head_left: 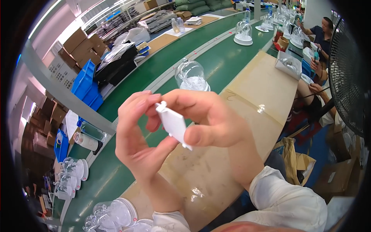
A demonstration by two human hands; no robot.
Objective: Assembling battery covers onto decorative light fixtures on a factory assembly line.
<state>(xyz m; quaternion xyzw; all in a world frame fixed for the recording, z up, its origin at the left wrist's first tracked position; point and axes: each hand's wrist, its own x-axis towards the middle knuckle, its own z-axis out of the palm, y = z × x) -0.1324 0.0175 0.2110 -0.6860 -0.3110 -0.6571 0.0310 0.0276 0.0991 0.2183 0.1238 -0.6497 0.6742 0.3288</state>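
Both my hands are raised over the cardboard-covered worktable (247,91), pinching one small flat white plastic piece (174,123) between them. The piece is tilted and has little tabs at its corners. My left hand (135,135) grips its left side, with fingertips at the upper tab and thumb near the lower edge. My right hand (216,120) presses the thumb on its right side, fingers curled behind it. Just beyond my hands, a clear dome with a white base (192,79) stands on the green conveyor belt (158,96).
Several clear domes (112,214) lie at the near left, others (243,34) stand farther along the belt. A large black fan (349,77) is at right, near co-workers (322,38). Blue crates (87,83), a white bottle (87,141) and a white box (288,63) flank the belt.
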